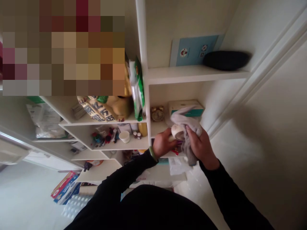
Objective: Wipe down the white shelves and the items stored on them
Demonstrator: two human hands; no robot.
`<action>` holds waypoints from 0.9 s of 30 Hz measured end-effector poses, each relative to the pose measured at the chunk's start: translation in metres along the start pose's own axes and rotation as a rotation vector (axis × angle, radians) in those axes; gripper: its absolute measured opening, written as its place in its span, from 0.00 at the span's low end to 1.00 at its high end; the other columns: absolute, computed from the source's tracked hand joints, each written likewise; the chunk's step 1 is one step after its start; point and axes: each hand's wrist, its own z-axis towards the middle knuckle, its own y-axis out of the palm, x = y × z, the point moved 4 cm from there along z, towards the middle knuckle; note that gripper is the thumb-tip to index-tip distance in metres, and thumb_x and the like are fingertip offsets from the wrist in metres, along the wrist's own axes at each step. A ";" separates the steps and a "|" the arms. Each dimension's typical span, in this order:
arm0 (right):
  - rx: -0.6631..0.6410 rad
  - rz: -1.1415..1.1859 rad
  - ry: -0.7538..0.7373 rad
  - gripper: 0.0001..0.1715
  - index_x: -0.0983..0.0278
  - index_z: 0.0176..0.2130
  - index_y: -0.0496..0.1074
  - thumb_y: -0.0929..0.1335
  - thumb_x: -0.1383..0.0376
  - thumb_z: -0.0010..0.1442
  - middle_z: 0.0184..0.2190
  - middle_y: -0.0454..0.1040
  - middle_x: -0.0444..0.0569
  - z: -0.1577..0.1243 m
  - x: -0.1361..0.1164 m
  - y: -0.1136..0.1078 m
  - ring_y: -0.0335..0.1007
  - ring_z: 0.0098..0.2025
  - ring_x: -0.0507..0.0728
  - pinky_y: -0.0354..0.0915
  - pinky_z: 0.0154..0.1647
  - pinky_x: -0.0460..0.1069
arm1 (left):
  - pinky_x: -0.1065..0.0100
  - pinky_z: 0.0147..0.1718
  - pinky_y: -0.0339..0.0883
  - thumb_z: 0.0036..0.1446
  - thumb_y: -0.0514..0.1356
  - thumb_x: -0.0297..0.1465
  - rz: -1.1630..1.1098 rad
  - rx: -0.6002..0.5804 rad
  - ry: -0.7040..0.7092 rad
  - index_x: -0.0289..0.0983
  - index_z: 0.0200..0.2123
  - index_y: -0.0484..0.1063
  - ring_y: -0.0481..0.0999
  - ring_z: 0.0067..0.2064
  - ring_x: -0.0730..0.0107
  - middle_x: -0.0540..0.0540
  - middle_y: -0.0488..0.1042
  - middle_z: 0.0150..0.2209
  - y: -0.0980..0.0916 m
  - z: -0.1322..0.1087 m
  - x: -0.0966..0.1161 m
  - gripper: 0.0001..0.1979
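Note:
My left hand [163, 142], with a green bangle [153, 154] at its wrist, is closed round the handle of a small white handheld fan [178, 131]. The fan's slotted round head points up beside my right hand [201, 144]. That hand grips a crumpled grey cloth [185, 118], which lies against the fan's head and hangs down below it. Both hands are in front of a white shelf unit. Behind them on a shelf are a gold alarm clock [157, 114] and a white and teal box [187, 108].
Above stand a blue card [195, 49] and a dark oval object [226, 60]. Leftward are a gold figurine [105, 108], a green packet [137, 89], a white cup [124, 136] and several small items. Coloured boxes [66, 187] lie low at left. A wall [271, 137] borders the right.

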 end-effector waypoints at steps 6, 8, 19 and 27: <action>-0.002 0.017 0.045 0.26 0.59 0.40 0.82 0.69 0.41 0.68 0.42 0.88 0.54 -0.005 0.013 0.024 0.85 0.51 0.66 0.78 0.60 0.61 | 0.61 0.43 0.78 0.60 0.72 0.39 0.164 0.004 0.007 0.40 0.48 0.80 0.89 0.43 0.52 0.42 0.88 0.42 -0.001 -0.003 0.000 0.15; 0.069 0.019 0.065 0.26 0.58 0.37 0.80 0.68 0.41 0.68 0.40 0.87 0.54 -0.004 0.018 0.023 0.84 0.52 0.67 0.78 0.60 0.61 | 0.61 0.41 0.77 0.60 0.72 0.41 0.225 0.003 -0.002 0.41 0.47 0.80 0.89 0.42 0.52 0.42 0.88 0.41 -0.003 -0.004 0.001 0.15; 0.101 0.063 0.290 0.30 0.66 0.48 0.83 0.73 0.44 0.62 0.48 0.87 0.60 0.028 0.044 -0.003 0.83 0.54 0.67 0.78 0.57 0.60 | 0.64 0.38 0.72 0.63 0.72 0.40 0.471 -0.055 0.010 0.40 0.57 0.81 0.88 0.43 0.53 0.42 0.88 0.42 -0.010 -0.004 -0.003 0.21; -0.182 -0.216 -0.096 0.20 0.59 0.47 0.83 0.72 0.51 0.62 0.49 0.87 0.58 0.013 0.022 0.026 0.83 0.53 0.70 0.75 0.62 0.63 | 0.62 0.39 0.73 0.64 0.72 0.38 0.564 -0.159 -0.032 0.41 0.56 0.81 0.88 0.45 0.49 0.41 0.88 0.42 -0.014 0.003 0.005 0.19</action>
